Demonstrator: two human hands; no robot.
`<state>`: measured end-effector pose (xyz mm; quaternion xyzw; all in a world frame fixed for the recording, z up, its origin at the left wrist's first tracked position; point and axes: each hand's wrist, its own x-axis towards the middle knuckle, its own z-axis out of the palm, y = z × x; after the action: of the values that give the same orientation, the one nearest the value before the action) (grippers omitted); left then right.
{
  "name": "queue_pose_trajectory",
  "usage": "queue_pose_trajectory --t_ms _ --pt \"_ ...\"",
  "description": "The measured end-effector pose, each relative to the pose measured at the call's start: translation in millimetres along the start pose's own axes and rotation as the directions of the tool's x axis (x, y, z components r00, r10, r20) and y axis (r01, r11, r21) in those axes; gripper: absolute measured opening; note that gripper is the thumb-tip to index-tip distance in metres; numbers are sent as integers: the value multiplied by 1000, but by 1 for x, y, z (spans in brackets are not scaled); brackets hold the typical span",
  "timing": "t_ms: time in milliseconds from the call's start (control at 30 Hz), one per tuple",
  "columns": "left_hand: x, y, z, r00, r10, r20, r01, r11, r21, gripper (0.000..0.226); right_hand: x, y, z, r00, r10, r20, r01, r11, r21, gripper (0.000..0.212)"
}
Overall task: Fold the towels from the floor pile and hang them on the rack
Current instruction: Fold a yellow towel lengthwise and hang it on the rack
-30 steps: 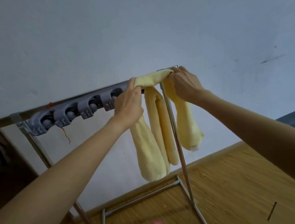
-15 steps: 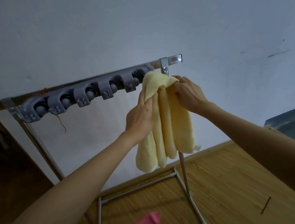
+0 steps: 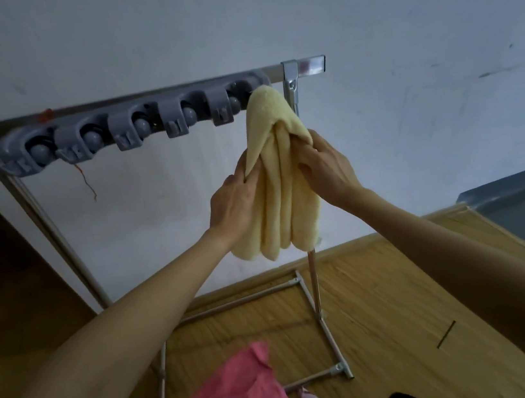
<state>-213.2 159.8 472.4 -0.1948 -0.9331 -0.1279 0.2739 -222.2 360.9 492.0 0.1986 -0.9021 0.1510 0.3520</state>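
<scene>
From the head view, the soft pale-yellow folded towel (image 3: 280, 176) hangs bunched by the metal rack's top bar (image 3: 152, 94), the left hand (image 3: 233, 203) and right hand (image 3: 328, 169) pinching its sides, so uneven tugging could slide it off.

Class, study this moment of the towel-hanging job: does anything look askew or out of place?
Yes. The yellow towel is bunched in thick rolls at the rack's far right end rather than spread flat, held between the left hand and right hand. A loose red thread dangles from the grey clip strip.
</scene>
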Motion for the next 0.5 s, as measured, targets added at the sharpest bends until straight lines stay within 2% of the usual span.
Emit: queue_pose_trajectory --t_ms 100,167,233,300,367,400,500 --pt "-25 -6 16 995 98 -16 -99 994 -55 67 -23 -1 16 999 -3 -49 8 995 101 59" --pt "-41 -13 31 994 97 -57 -103 989 -111 69 -39 0 29 995 37 -96 -19 984 176 72" --pt "-54 -18 47 995 -19 -101 -2 980 -201 69 -55 1 41 980 170 -108 -135 953 271 81" --pt "-62 -18 61 976 -180 -119 142 951 -276 77 -67 3 54 949 314 -37 -286 903 322 85" --pt "-64 -19 71 945 -316 -81 272 900 -341 86 -78 7 67 920 386 73 -389 870 303 74" --pt "-64 -20 77 935 -351 -50 310 879 -362 86 -84 10 74 913 395 107 -408 866 288 62" --pt "-64 -16 95 917 -392 77 384 812 -440 66 -97 13 90 878 449 163 -478 827 297 18"
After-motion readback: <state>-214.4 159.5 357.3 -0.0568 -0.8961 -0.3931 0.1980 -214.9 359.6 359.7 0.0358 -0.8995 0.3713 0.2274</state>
